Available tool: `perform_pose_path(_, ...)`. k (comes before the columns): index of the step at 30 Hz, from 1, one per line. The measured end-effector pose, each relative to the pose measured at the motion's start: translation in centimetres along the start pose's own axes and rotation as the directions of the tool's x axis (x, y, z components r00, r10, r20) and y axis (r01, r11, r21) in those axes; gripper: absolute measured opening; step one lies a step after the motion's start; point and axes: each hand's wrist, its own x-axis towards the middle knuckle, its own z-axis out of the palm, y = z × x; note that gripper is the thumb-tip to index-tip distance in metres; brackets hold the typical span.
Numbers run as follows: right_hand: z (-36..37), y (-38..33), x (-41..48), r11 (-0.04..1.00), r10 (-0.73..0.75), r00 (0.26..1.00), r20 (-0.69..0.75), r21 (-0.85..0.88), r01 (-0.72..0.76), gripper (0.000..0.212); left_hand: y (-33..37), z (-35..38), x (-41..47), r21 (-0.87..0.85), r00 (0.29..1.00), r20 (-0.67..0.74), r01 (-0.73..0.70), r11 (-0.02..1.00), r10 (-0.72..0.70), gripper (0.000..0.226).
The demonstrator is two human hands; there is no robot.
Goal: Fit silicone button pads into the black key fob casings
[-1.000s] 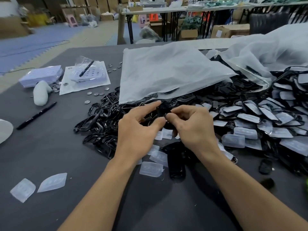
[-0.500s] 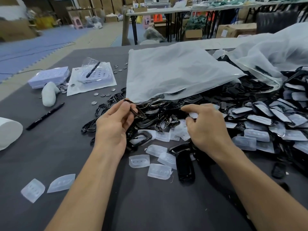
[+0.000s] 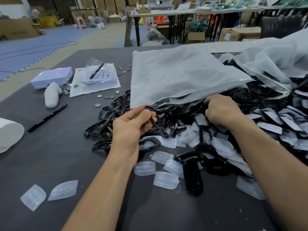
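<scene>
Black casing (image 3: 154,118) being pinched in my left hand (image 3: 131,127); right hand (image 3: 221,110) curling into the pile (image 3: 181,109), contents hidden.
Silicone pads (image 3: 165,180) are lying at six o'clock of it; I'm advising aligning buttons with holes before pressing.

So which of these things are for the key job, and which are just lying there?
For the job: the black casing pinched in the left hand, the heap of black casings, the clear silicone button pads, the right hand in the pile.
Just lying about: the marker pen, small silver discs, white roll, plastic bag.
</scene>
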Motion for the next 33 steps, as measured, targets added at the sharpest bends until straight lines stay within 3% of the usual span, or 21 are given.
perform_pose_path(3,-0.1,0.9,0.3,0.98,0.0,1.0,0.005,0.199,-0.001,0.03,-0.4,0.3,-0.2,0.062,1.0,0.017,0.001,0.998,-0.002,0.013)
perform_pose_path(6,-0.6,2.1,-0.3,0.877,-0.085,0.992,0.095,0.48,0.029,0.027,-0.5,0.4,-0.5,0.07,0.998,0.053,-0.022,0.997,0.018,0.014)
perform_pose_path(9,-1.1,2.9,-0.7,0.819,-0.16,0.976,0.149,0.572,0.047,0.026,-0.6,0.7,-0.7,0.063,0.998,0.067,-0.024,0.998,0.019,0.015)
perform_pose_path(11,-1.4,3.3,-0.2,0.855,-0.083,0.995,0.063,0.517,0.038,0.021,-0.7,0.9,-0.8,0.074,0.997,0.071,-0.025,0.997,0.02,0.015)
perform_pose_path(14,-2.1,3.6,0.8,0.97,0.043,0.997,-0.068,0.24,-0.025,0.023,-0.8,0.9,-0.9,0.101,0.997,0.072,-0.034,0.994,0.027,0.014)
perform_pose_path(18,-2.4,3.3,0.7,0.999,0.0,0.999,0.051,0.051,-0.003,0.023,-1.0,0.9,-0.9,0.122,0.997,0.079,-0.034,0.992,0.024,0.014)
perform_pose_path(22,-2.8,3.9,1.2,0.996,0.08,0.994,-0.072,0.044,-0.077,0.034,-1.1,0.9,-0.8,0.151,0.997,0.077,-0.032,0.988,0.021,0.016)
perform_pose_path(24,-2.7,4.2,1.4,0.994,0.097,0.995,0.015,-0.06,-0.096,0.036,-1.1,0.9,-1.0,0.162,0.996,0.084,-0.03,0.986,0.017,0.016)
perform_pose_path(26,-2.4,4.2,1.3,0.992,0.031,0.997,0.069,-0.122,-0.022,0.041,-1.1,1.0,-1.1,0.172,0.996,0.088,-0.025,0.985,0.01,0.016)
perform_pose_path(29,-2.3,4.2,1.0,0.997,-0.074,0.997,0.012,-0.035,0.075,0.041,-1.1,1.2,-1.2,0.178,0.995,0.096,-0.025,0.984,0.008,0.017)
perform_pose_path(33,-1.7,4.0,0.5,0.989,-0.076,0.995,-0.07,0.124,0.085,0.023,-1.1,1.4,-1.5,0.201,0.995,0.104,-0.021,0.979,0.0,0.016)
